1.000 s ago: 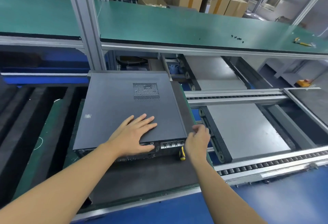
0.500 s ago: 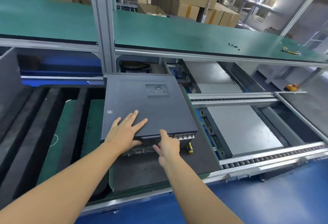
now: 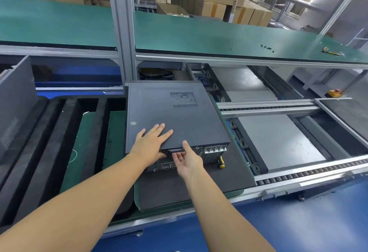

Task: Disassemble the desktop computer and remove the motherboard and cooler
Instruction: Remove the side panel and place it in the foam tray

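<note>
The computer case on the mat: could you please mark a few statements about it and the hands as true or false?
1. The left hand lies flat on the side panel. True.
2. The side panel is already off. False: it covers the computer case.
3. The right hand holds the screwdriver. False: the screwdriver lies on the mat; the hand pinches the panel's near edge.
4. Small dark pieces lie on the green shelf. True.

We see left hand (image 3: 151,141) flat on side panel (image 3: 159,108) of computer case (image 3: 215,150), right hand (image 3: 188,163) pinching its rear lip, screwdriver (image 3: 221,163) beside case on black mat (image 3: 199,184)
</note>
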Available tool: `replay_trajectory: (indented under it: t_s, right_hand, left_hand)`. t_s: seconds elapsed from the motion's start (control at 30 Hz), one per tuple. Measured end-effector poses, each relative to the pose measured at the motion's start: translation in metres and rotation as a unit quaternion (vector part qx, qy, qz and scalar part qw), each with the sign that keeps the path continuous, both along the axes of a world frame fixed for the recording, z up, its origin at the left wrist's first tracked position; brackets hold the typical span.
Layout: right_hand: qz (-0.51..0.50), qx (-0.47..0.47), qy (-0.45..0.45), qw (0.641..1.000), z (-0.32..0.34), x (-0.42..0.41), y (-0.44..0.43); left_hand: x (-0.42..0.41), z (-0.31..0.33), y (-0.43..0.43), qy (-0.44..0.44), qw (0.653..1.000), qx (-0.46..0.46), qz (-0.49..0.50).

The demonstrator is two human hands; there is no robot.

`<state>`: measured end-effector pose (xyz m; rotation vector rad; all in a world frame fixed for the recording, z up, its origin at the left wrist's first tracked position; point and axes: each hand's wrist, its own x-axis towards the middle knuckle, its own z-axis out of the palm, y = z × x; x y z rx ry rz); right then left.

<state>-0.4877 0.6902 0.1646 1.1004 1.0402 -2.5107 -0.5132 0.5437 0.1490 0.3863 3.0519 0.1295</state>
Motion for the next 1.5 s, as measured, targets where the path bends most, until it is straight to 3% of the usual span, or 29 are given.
replay_trajectory:
  t_s: [0.73,1.0,1.33,1.5]
  right_hand:
    - [-0.004,0.062,0.020,0.998,-0.010,0.003,-0.005]
    - [0.008,0.054,0.028,0.998,-0.001,0.006,0.002]
    - [-0.004,0.033,0.085,0.996,0.017,0.001,0.001]
    - [0.023,0.029,0.058,0.998,0.032,-0.009,-0.002]
  left_hand:
    - [0.019,0.001,0.016,0.031,0.994,-0.107,-0.001]
    - [0.018,0.004,0.007,0.010,0.999,-0.040,-0.009]
    - [0.019,0.026,0.001,0.080,0.996,-0.040,-0.005]
    - [0.019,0.044,0.003,0.071,0.997,-0.006,0.007]
